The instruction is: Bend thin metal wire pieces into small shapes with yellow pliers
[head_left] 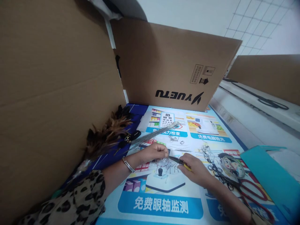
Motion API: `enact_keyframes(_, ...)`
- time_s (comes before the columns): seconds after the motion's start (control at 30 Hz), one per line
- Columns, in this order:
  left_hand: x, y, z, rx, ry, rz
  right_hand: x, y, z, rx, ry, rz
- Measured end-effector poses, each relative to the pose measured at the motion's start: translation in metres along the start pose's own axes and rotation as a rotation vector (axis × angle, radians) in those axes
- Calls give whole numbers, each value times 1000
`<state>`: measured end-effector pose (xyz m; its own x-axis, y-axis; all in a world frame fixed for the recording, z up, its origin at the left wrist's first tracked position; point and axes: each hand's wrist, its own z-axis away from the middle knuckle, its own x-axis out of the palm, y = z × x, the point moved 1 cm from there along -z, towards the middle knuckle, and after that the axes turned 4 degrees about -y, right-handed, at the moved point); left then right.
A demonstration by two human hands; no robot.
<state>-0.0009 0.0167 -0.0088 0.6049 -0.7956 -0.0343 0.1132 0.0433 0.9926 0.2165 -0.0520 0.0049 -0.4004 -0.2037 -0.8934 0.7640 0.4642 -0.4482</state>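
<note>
My left hand (156, 152) is closed in a pinch on a small wire piece just above a scatter of bent wire bits (167, 165) on the printed poster mat (164, 206). My right hand (193, 168) is closed round a yellow-handled plier-like tool (179, 161) whose dark tip points left and meets the left fingertips. A bundle of straight thin metal wires (157, 132) lies on the mat behind my left hand. A metal bangle (128, 164) sits on my left wrist.
Brown cardboard panels (168, 62) wall the space at left and back. A feather duster (107, 136) lies along the left panel. Red-handled scissors (252, 192) and dark wire rings (217, 170) lie right of my right hand, beside a teal box (269, 175).
</note>
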Motion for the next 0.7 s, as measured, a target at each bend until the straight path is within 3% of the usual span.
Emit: enact_keyframes(0.7, 1, 2, 1, 27, -31, -44, 3, -6, 2, 27, -6, 127)
